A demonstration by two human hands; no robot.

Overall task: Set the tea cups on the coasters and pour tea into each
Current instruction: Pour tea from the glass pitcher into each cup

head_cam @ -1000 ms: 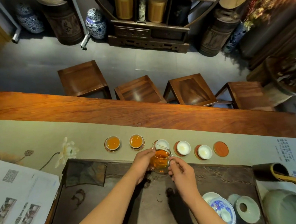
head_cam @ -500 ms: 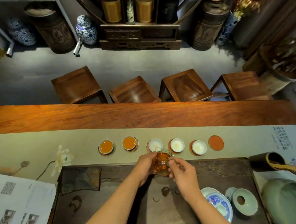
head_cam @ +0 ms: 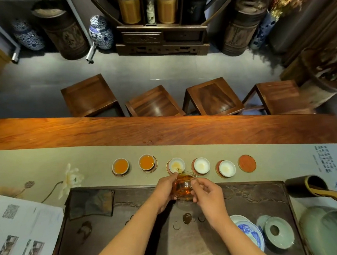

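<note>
Fingers (head_cam: 194, 182) of both hands are closed around the glass pitcher (head_cam: 184, 187), tipped at the third cup (head_cam: 177, 164); two cups are filled, three remain, one coaster (head_cam: 247, 163) is bare.

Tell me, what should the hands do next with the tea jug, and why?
Probably keep tipping the glass jug into the third cup. Both hands, left and right, hold it; its spout sits over that cup, which looks barely filled.
</note>
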